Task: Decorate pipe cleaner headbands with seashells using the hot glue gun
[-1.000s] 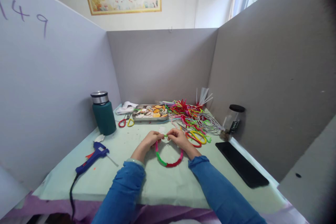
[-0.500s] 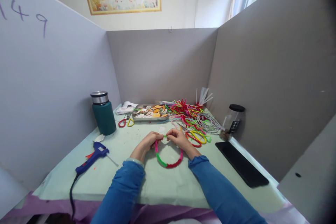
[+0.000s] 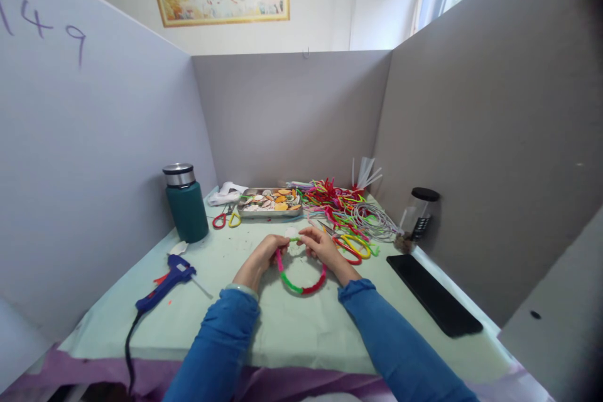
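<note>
Nearest you: blue sleeves (image 3: 221, 320) over the pale tabletop cover (image 3: 301, 339). The coloured ring (image 3: 311, 289) lies in front of you, its near arc between your forearms.

Ring, done so far: fuzzy covering runs pink, green, dark red, pink around the near side, with no bare gap visible.

Ring, left over: the far side looks unfinished. A thinner light-green strand (image 3: 294, 239) spans your fingertips there; whether its ends are fixed or wrapped, cannot tell. Judgement: well along, most of the visible loop covered, far section open to question.

Left hand (image 3: 264, 259): thumb and finger pinch the strand's left end, beside the pink stretch. Right hand (image 3: 324, 248): thumb and forefinger pinch its other end, remaining fingers loosely curled.

Left side: blue glue gun (image 3: 164, 282) on the cover, apart from both hands. Right side: black slab (image 3: 433, 295), lying flat.

Farther out: red-and-yellow scissors (image 3: 358, 246) just beyond your right hand; green bottle (image 3: 187, 210) upright at left, lidded jar (image 3: 419, 217) at right.

Farthest on the table: metal tray (image 3: 271, 213) of small flat pieces, then a tangle of fuzzy stems (image 3: 332, 198), plenty of loose material there.
</note>
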`<act>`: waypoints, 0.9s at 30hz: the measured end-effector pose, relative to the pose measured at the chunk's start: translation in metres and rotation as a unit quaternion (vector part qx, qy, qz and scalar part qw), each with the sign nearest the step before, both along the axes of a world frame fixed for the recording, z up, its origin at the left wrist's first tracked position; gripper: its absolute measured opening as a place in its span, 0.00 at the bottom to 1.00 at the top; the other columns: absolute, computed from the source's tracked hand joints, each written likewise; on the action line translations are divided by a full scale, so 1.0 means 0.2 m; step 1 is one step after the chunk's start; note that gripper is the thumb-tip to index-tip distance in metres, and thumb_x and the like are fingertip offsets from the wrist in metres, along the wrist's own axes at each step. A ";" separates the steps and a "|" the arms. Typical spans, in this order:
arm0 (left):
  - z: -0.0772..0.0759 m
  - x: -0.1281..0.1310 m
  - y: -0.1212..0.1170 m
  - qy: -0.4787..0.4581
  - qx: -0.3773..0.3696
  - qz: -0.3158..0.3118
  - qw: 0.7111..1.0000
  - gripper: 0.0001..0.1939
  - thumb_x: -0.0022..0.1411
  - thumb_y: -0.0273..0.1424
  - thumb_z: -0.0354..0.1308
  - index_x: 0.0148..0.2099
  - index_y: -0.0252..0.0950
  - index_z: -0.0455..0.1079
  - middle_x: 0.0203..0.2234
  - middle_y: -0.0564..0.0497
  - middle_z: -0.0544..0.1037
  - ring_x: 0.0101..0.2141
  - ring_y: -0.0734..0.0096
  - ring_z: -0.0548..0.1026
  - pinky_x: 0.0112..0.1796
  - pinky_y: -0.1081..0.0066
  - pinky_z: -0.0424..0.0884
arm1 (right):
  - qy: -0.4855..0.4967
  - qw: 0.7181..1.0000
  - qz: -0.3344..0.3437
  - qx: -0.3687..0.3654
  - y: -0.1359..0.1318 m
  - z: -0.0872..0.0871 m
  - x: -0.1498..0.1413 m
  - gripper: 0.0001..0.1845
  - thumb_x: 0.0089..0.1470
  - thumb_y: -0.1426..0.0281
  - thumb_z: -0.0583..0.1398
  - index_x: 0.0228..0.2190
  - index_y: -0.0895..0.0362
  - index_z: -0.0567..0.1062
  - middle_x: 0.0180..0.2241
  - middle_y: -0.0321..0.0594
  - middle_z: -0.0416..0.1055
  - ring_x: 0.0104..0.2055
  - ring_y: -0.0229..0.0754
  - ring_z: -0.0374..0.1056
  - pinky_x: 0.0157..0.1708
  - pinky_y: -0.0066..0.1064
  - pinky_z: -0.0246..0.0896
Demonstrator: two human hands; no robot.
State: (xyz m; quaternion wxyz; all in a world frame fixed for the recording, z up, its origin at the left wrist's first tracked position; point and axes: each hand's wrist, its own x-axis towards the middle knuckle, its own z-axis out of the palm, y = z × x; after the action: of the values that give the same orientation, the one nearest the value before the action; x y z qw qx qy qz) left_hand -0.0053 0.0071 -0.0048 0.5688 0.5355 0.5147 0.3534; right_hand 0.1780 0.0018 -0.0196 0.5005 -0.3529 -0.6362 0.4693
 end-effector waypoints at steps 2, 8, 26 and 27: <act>0.00 -0.01 0.02 -0.047 0.001 0.061 0.997 0.12 0.54 0.34 0.55 0.22 0.34 0.63 0.11 0.57 0.60 0.11 0.81 0.55 0.14 0.75 0.46 | 0.025 0.999 -0.025 -0.007 0.02 -0.01 0.01 0.19 0.49 0.58 0.60 0.41 0.56 0.69 0.31 0.40 0.75 0.20 0.33 0.65 0.16 0.24 0.53; 0.04 -0.02 0.02 -0.195 0.020 0.188 0.962 0.09 0.57 0.29 0.53 0.25 0.34 0.62 0.14 0.58 0.62 0.11 0.83 0.57 0.14 0.78 0.53 | 0.046 0.994 -0.091 -0.028 0.07 -0.04 0.02 0.25 0.50 0.55 0.59 0.45 0.57 0.65 0.31 0.41 0.75 0.20 0.35 0.66 0.15 0.24 0.55; 0.02 0.01 -0.01 -0.185 0.099 0.132 0.969 0.15 0.48 0.37 0.66 0.34 0.32 0.71 0.24 0.51 0.71 0.23 0.74 0.71 0.24 0.74 0.69 | 0.047 0.993 -0.105 -0.011 0.06 -0.02 0.02 0.18 0.51 0.54 0.59 0.28 0.57 0.69 0.16 0.31 0.66 0.14 0.32 0.54 0.15 0.25 0.45; 0.01 0.01 -0.01 -0.139 0.105 0.124 0.977 0.15 0.47 0.38 0.66 0.32 0.32 0.71 0.23 0.51 0.71 0.22 0.75 0.70 0.22 0.75 0.67 | 0.061 0.991 -0.121 -0.005 0.07 -0.03 0.03 0.18 0.50 0.53 0.60 0.27 0.57 0.69 0.16 0.31 0.66 0.14 0.32 0.53 0.15 0.25 0.44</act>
State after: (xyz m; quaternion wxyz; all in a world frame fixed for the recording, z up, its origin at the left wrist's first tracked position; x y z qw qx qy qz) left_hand -0.0032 0.0052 -0.0024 0.5269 0.4699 0.4532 0.5442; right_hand 0.1839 0.0156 -0.0255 0.5892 -0.4007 -0.5548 0.4295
